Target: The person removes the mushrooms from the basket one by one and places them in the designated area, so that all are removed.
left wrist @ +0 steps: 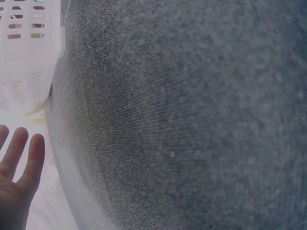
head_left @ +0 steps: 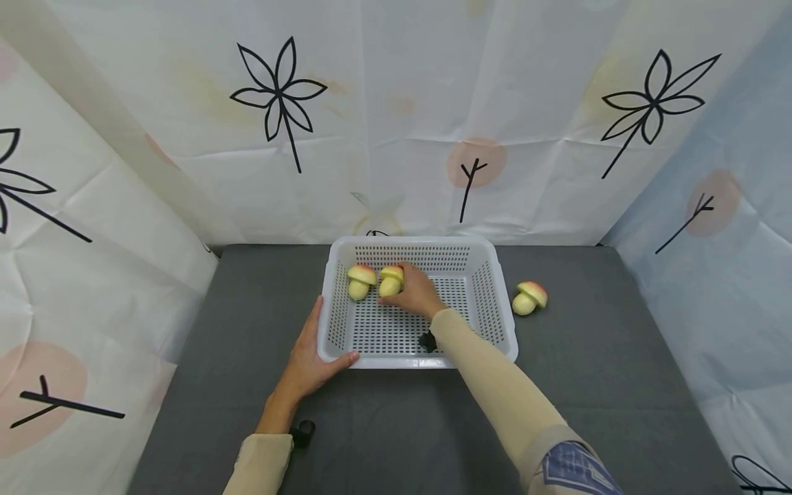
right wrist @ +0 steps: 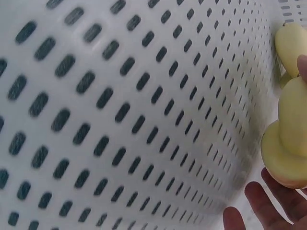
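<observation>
My right hand (head_left: 419,292) grips a yellow toy mushroom (head_left: 391,280) with a reddish cap top, thumb and fingers around it, inside the white plastic basket (head_left: 421,362). Just left of it in the basket stands a second toy mushroom (head_left: 361,282). In the right wrist view the held mushroom (right wrist: 293,139) overlaps the bottom of the frame's right side, close over the perforated basket floor (right wrist: 144,120). At the basket's front left corner is my left hand (head_left: 309,361), its thumb by the front rim and its straight fingers (left wrist: 34,160) along the left side.
To the right of the basket a third toy mushroom (head_left: 529,298) lies on the dark grey tabletop (head_left: 575,357). White patterned cloth walls (head_left: 396,137) enclose the table at the back and both sides. Black wrist devices (head_left: 303,434) sit at both wrists.
</observation>
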A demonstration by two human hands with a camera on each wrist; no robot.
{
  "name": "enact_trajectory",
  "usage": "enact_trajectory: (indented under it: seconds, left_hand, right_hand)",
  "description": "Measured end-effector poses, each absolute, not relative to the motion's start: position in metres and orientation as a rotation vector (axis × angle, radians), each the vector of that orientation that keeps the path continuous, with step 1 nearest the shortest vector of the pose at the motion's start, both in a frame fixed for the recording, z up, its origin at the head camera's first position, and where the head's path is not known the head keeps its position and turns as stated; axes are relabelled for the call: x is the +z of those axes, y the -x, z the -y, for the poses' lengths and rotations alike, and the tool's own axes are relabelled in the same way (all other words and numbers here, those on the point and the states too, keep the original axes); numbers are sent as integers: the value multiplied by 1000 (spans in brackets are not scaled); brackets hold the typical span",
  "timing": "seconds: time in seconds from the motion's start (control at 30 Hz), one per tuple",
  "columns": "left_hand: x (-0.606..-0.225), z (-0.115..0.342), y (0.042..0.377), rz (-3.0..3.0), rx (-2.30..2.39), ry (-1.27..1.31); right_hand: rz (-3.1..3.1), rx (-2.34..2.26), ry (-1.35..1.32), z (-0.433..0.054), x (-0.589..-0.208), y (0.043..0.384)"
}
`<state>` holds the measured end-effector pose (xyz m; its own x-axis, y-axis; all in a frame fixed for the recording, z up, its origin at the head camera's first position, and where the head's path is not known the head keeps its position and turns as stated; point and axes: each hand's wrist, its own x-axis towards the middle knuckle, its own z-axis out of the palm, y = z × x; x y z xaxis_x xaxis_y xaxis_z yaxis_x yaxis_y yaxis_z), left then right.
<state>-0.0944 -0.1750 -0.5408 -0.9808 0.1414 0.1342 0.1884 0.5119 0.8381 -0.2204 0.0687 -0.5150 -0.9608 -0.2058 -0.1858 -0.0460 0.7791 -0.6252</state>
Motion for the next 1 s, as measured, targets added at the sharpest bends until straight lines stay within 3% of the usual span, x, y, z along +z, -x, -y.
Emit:
enact_trajectory:
  seconds: [1.0]
  left_hand:
    - [-540,175,93,2690,-1518,269]
  right_hand:
    - [-2702,-1048,436,-95,-462,202]
